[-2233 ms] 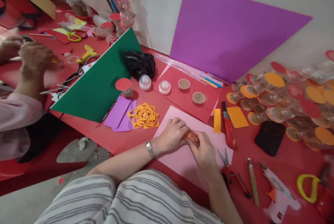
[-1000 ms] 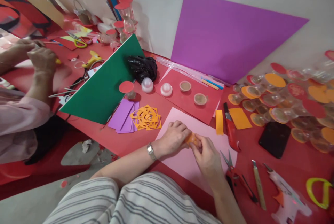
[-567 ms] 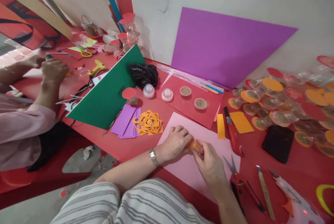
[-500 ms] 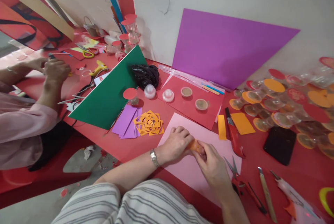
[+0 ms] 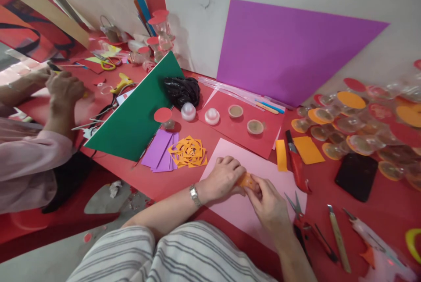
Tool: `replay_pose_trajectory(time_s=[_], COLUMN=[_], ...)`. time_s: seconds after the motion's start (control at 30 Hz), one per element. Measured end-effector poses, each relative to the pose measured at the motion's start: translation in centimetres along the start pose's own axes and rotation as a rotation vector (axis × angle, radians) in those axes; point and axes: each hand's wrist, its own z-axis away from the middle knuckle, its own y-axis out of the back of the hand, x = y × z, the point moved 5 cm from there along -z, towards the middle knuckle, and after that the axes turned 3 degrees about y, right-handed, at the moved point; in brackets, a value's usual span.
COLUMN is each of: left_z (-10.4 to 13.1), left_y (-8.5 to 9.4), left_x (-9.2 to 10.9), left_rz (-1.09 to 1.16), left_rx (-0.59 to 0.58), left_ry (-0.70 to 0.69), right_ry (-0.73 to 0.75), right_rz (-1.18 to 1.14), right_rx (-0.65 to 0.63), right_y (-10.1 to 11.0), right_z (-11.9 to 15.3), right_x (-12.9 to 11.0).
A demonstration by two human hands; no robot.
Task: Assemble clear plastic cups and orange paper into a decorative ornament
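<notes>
Between my two hands is a small orange piece (image 5: 247, 180), held over the pink sheet (image 5: 226, 205). My left hand (image 5: 225, 177), with a watch (image 5: 194, 195) on its wrist, has its fingers curled around the left end of the piece. The thumb and fingers of my right hand (image 5: 268, 201) pinch its right end. Part of the piece is hidden by the fingers. Left of the sheet lie orange cut-out shapes (image 5: 189, 152) and purple strips (image 5: 159, 152). Red-handled scissors (image 5: 304, 220) rest near my right wrist.
A green board (image 5: 134, 115) leans at the left, beside a black plastic bag (image 5: 182, 92). Red cutter (image 5: 297, 165), black phone (image 5: 357, 177), wooden-handled knife (image 5: 339, 240) and glue gun (image 5: 375, 240) lie on the right. A co-worker's hands (image 5: 64, 84) are at far left.
The camera view has shifted slightly. Both my hands still hold the orange piece in nearly the same place. The co-worker's hands appear a little further left.
</notes>
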Motion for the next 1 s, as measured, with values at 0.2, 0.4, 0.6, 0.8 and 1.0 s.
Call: replay_pose_trajectory(time_s=[0.2,0.4,0.6,0.8,1.0], left_z=[0.1,0.1,0.3,0.4,0.4], left_y=[0.3,0.3,0.6,0.4,0.3], left_x=[0.2,0.1,0.3,0.4,0.4], left_rz=[0.013,0.020,0.002,-0.017,-0.017], left_rx=[0.021,0.010,0.010,0.004,0.003], left_ry=[0.007,0.004,-0.047,-0.067,-0.058], right_ry=[-0.006,0.050,0.020,0.029,0.057], right_rz=[-0.022,-0.096,-0.078,-0.054,-0.045], right_rx=[-0.040,-0.087,-0.040,-0.005,-0.049], right_y=[0.4,0.5,0.3,-0.1,0.3], right_z=[-0.1,-0.5,0.0,0.4,0.1], right_x=[0.8,0.8,0.0,0.0,0.3])
